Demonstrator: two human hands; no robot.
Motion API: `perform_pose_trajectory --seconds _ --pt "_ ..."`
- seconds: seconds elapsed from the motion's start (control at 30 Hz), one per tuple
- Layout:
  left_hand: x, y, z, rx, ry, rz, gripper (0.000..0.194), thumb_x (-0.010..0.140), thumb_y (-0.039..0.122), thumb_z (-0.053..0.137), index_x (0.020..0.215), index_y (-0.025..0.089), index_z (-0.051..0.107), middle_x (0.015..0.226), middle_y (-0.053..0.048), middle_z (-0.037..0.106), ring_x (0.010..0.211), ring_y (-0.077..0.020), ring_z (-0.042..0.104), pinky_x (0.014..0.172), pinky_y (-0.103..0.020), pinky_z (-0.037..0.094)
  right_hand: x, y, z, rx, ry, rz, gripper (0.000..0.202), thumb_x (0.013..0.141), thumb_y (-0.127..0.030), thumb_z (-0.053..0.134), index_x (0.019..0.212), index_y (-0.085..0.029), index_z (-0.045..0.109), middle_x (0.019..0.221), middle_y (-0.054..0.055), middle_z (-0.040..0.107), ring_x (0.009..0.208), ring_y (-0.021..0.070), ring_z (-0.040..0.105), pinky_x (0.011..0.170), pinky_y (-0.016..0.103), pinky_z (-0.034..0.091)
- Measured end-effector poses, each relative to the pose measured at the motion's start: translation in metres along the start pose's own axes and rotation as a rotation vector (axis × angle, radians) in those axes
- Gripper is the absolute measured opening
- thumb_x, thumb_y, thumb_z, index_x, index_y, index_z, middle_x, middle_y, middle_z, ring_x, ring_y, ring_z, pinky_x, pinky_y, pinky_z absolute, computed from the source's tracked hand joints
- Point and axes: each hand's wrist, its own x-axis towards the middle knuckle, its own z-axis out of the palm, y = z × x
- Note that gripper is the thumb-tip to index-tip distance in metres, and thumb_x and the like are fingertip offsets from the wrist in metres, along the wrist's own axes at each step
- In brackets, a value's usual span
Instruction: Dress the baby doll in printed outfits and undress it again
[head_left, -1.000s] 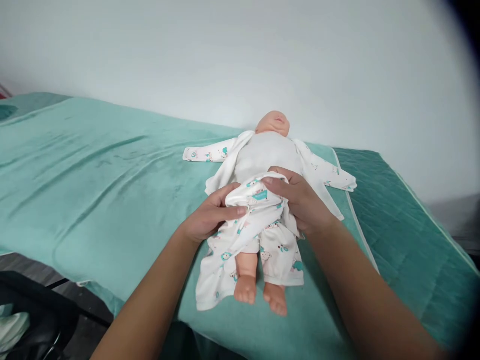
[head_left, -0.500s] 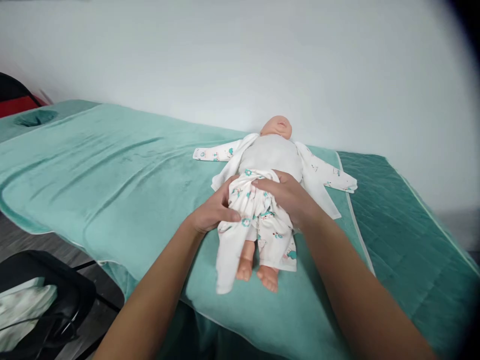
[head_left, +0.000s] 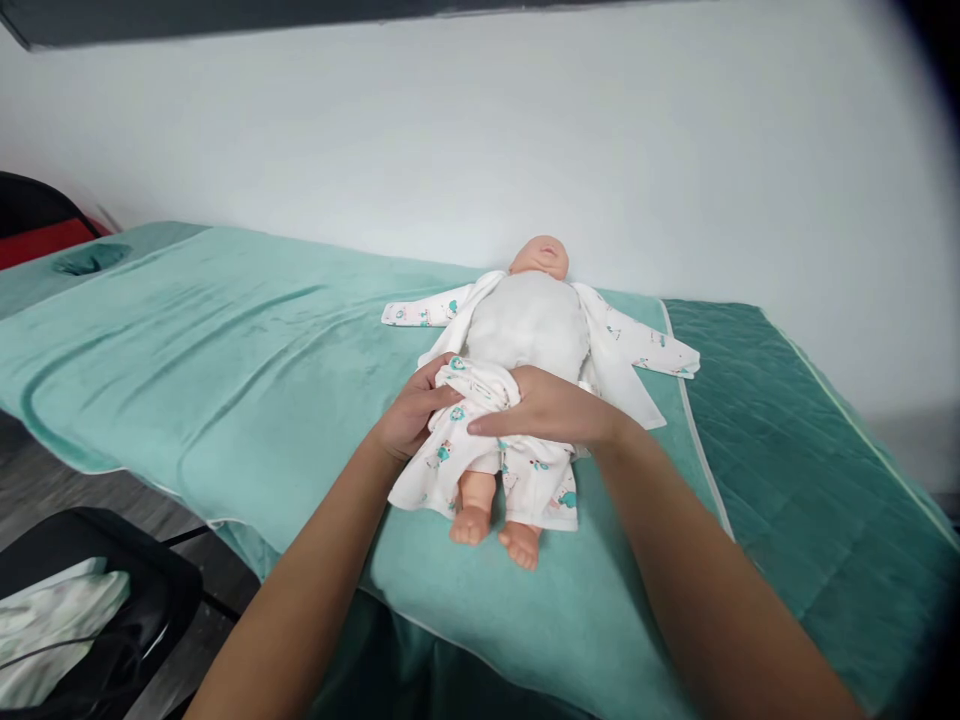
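A baby doll (head_left: 529, 318) lies on its back on a teal padded table (head_left: 225, 360), head toward the wall and bare feet toward me. A white printed romper (head_left: 536, 478) is open under it, sleeves spread to both sides. My left hand (head_left: 411, 415) grips the bunched romper fabric at the doll's left hip. My right hand (head_left: 547, 408) lies across the doll's lower belly, pressing and gripping the same bunched fabric. The romper covers the thighs; the feet stick out below.
A white wall runs right behind the table. A darker teal quilted cover (head_left: 810, 470) lies on the table's right part. A black chair (head_left: 97, 600) holding a pale cloth (head_left: 52, 625) stands at the lower left. A face hole (head_left: 91, 259) sits in the far left end.
Both hands have pulled the bunched romper fabric up and across the doll's lower belly. The left trouser leg, loose and hanging long a second ago, is now drawn up shorter. The view shifted slightly.
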Motion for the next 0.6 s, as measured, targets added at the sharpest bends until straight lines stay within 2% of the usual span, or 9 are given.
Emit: perform_pose_trajectory --seconds 0.13,0.3,0.43,0.53,0.6 --pt "-0.001 0.001 0.013 0.104 0.045 0.024 0.036 0.071 0.032 0.080 0.099 0.016 0.065 0.082 -0.002 0.067 0.071 -0.0154 0.063 0.065 -0.025 0.048 0.001 0.010 0.003 0.283 0.186 -0.037 0.028 0.082 -0.031 0.069 0.107 -0.018 0.071 0.105 0.005 0.074 0.099 0.0223 0.067 0.087 0.034 0.050" --pt "-0.010 0.005 0.035 0.172 0.151 0.051 0.043 0.068 0.038 0.082 0.102 0.017 0.066 0.083 -0.001 0.067 0.067 -0.0138 0.060 0.062 -0.024 0.045 -0.001 0.012 0.007 0.496 0.188 -0.053 0.033 0.076 -0.032 0.077 0.106 -0.019 0.071 0.095 0.004 0.074 0.091 0.0205 0.068 0.083 0.033 0.052" --pt "-0.023 0.013 0.050 0.128 0.192 0.046 0.027 0.075 0.035 0.077 0.091 0.018 0.064 0.075 0.002 0.062 0.063 -0.0109 0.056 0.059 -0.023 0.043 -0.005 0.008 0.004 0.453 0.162 -0.071 0.035 0.077 -0.035 0.076 0.109 -0.020 0.070 0.099 0.004 0.073 0.089 0.0197 0.067 0.079 0.032 0.052" --pt "-0.035 0.020 0.062 0.080 0.229 -0.007 0.022 0.077 0.032 0.074 0.092 0.018 0.065 0.078 0.000 0.063 0.068 -0.0135 0.059 0.061 -0.024 0.045 -0.007 0.006 0.001 0.306 0.145 -0.086 0.035 0.078 -0.036 0.073 0.109 -0.019 0.069 0.100 0.004 0.071 0.089 0.0189 0.065 0.079 0.031 0.049" --pt "-0.046 0.023 0.070 0.069 0.284 -0.046 0.022 0.078 0.031 0.072 0.095 0.018 0.065 0.082 -0.001 0.064 0.072 -0.0148 0.061 0.063 -0.025 0.047 -0.007 0.006 -0.001 0.175 0.162 -0.081 0.031 0.078 -0.037 0.072 0.102 -0.018 0.069 0.093 0.002 0.069 0.083 0.0174 0.062 0.074 0.029 0.047"
